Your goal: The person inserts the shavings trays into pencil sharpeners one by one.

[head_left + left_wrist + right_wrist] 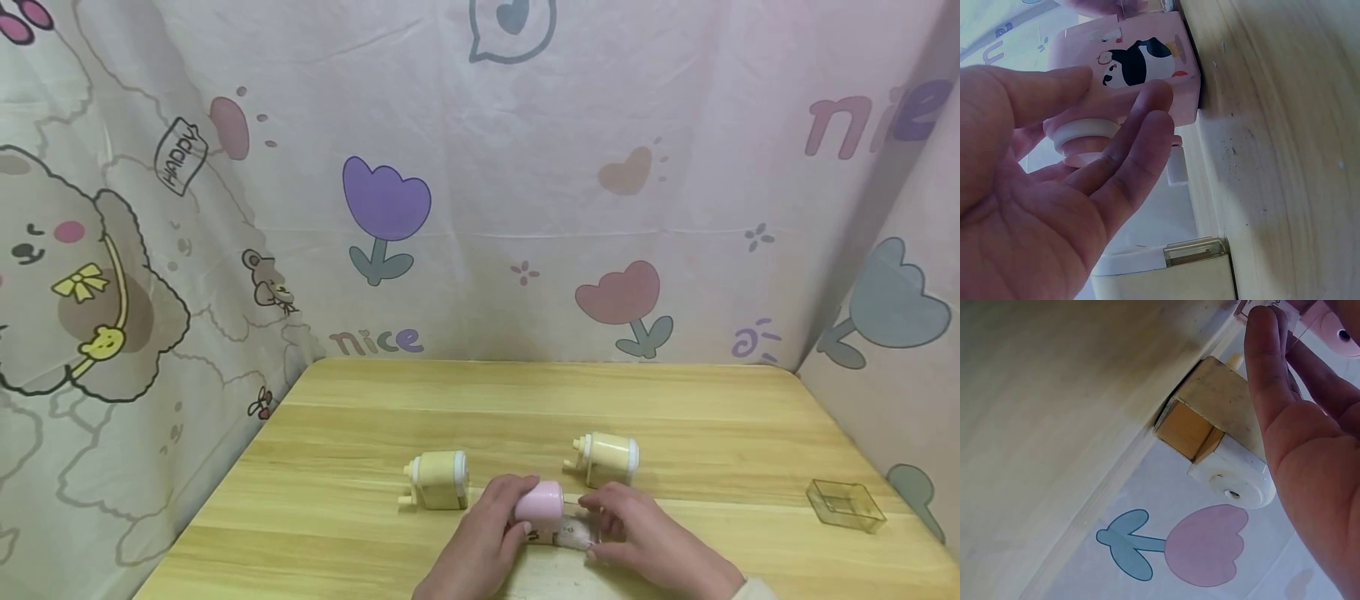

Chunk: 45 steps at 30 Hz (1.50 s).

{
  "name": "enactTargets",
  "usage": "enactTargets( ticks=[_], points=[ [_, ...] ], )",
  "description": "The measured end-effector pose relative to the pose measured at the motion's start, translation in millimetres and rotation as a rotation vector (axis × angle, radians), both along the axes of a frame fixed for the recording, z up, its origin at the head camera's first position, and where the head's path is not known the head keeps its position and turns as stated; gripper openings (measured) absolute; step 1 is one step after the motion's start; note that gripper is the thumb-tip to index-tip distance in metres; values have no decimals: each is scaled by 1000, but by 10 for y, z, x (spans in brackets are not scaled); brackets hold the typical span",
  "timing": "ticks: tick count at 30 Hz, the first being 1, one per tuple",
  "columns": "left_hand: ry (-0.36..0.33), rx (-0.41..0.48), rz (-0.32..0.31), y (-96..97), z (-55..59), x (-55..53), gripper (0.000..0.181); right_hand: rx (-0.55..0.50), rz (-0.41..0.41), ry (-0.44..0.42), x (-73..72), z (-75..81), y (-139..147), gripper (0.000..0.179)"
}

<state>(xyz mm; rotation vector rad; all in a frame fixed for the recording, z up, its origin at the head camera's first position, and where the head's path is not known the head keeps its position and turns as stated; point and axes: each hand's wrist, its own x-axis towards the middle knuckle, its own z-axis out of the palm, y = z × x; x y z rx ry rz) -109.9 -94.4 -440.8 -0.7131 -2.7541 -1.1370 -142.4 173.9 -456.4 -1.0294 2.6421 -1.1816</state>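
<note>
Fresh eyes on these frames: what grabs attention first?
Probably the pink panda-printed sharpener, front and centre in the left hand, its clear plastic drawer held by the right hand. Then two boxy cream sharpeners, one left, one behind right, and a see-through amber box at far right. Behind, a big purple tulip on the pale curtain.

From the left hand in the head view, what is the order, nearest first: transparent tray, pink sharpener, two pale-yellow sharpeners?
1. Pink sharpener, in left hand
2. Left yellow sharpener, ahead-left
3. Right yellow sharpener, ahead-right
4. Transparent tray, far right
</note>
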Motion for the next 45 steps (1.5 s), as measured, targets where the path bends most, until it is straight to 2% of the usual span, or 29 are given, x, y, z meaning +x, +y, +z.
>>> enactTargets(
  ticks=[7, 29, 36, 40, 45],
  points=[
    [4, -3, -1, 0, -9, 0, 48, 3, -4, 3, -1, 2, -3, 53],
    [-13, 5, 0, -8, -10, 7, 49, 90, -46, 111, 9, 7, -101, 53],
    [-60, 9, 5, -10, -11, 7, 49, 30, 17, 138, -32, -22, -136, 50],
    [-59, 15, 3, -11, -10, 7, 50, 1, 38, 135, -53, -41, -163, 48],
    [-74, 29, 6, -7, -10, 3, 51, 14, 44, 145, -70, -36, -201, 44]
  ],
)
